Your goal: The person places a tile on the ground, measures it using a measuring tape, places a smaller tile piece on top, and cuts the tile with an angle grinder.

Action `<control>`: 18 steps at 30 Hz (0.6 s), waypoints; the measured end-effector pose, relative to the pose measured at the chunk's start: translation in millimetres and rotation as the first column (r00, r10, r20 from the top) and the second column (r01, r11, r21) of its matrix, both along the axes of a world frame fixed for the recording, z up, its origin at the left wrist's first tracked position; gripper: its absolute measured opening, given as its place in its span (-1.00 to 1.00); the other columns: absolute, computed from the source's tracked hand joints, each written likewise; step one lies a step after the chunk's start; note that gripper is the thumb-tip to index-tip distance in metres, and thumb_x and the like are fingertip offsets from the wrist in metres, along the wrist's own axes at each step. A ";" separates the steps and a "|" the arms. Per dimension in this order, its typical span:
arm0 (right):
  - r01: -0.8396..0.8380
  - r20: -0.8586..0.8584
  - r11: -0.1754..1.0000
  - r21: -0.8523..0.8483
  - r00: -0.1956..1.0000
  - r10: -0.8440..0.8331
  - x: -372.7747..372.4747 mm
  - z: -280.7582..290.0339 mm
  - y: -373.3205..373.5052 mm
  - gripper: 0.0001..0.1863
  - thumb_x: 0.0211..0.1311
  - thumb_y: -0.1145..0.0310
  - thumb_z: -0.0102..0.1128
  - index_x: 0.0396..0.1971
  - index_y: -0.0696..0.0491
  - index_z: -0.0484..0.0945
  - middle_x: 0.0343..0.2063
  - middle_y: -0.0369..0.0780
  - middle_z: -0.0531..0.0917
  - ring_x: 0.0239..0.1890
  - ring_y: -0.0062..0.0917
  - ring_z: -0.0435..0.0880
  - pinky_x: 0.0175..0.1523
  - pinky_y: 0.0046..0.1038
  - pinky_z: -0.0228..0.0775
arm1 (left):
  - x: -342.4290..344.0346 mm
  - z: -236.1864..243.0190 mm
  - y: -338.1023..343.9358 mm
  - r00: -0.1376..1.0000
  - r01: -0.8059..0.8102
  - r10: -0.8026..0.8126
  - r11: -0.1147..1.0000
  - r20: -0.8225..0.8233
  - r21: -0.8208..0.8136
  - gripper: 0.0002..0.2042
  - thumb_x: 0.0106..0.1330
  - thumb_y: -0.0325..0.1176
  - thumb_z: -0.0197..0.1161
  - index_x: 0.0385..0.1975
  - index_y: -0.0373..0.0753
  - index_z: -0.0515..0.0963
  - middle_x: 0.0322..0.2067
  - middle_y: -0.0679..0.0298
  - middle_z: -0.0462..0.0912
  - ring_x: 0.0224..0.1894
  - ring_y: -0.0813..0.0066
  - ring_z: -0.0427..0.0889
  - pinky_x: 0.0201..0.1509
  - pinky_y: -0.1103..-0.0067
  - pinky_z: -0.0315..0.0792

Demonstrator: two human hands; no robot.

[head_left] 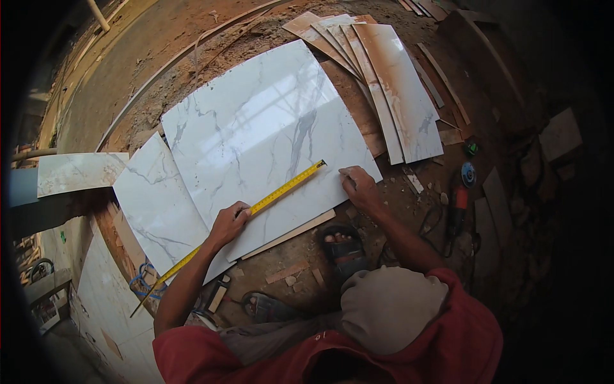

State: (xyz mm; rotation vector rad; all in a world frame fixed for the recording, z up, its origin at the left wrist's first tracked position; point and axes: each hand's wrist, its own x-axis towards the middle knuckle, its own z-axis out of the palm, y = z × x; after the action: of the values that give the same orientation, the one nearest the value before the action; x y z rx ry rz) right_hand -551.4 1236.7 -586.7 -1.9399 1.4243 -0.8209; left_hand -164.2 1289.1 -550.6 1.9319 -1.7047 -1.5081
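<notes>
A large white marble-look tile [256,134] lies flat on the dirt floor [160,38] over a smaller tile [153,205]. The left hand [228,222] presses a yellow tape measure [281,191] onto it, fingers closed over the tape. Further right, the right hand [361,189] rests at the tile's edge, fingers together, near an angle grinder [458,208].

Dirt floor [192,38]: marble tiles [256,128], angle grinder [457,208].

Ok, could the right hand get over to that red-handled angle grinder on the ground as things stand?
Probably yes. The right hand rests on the edge of the white marble-look tile, and the red-handled angle grinder lies on the ground on that same side, with only small rubble between them.
</notes>
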 end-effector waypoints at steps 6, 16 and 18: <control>0.173 -0.121 0.979 -0.103 0.975 -0.185 -52.4 -16.5 12.1 -0.80 0.14 0.50 0.17 -0.20 0.18 0.58 -0.17 -0.05 0.60 -0.06 -0.15 0.56 0.09 -0.24 0.39 | 89.6 -4.6 2.2 0.956 -0.269 0.285 0.946 0.071 -0.181 -0.72 0.41 -0.19 0.08 -0.28 -0.31 0.56 -0.61 0.38 0.48 -0.55 0.68 0.38 -0.44 0.63 0.29; 0.533 0.012 0.837 0.121 0.843 -0.538 -79.9 -18.7 -6.7 -0.78 0.17 0.40 0.22 -0.23 0.19 0.56 -0.34 -0.12 0.62 -0.20 -0.26 0.60 0.02 -0.27 0.42 | 167.8 -25.3 12.0 0.863 -0.282 0.409 0.878 0.297 -0.387 -0.71 0.40 -0.20 0.05 -0.34 -0.34 0.53 -0.59 0.28 0.48 -0.51 0.55 0.42 -0.38 0.53 0.34; 0.745 0.061 0.583 0.324 0.598 -0.799 -118.1 -40.8 -13.2 -0.79 0.23 0.35 0.24 -0.27 0.18 0.52 -0.48 -0.21 0.57 -0.31 -0.43 0.58 -0.14 -0.35 0.47 | 184.5 -38.8 7.0 0.830 -0.290 0.446 0.859 0.335 -0.422 -0.72 0.39 -0.21 0.05 -0.32 -0.34 0.53 -0.57 0.21 0.51 -0.49 0.48 0.45 -0.34 0.49 0.37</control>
State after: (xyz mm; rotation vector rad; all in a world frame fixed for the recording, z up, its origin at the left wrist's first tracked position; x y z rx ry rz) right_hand -669.5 1223.5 -627.5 -0.9138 2.1566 -1.0826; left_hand 20.3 1296.1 -589.3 2.3143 -1.4697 -0.6166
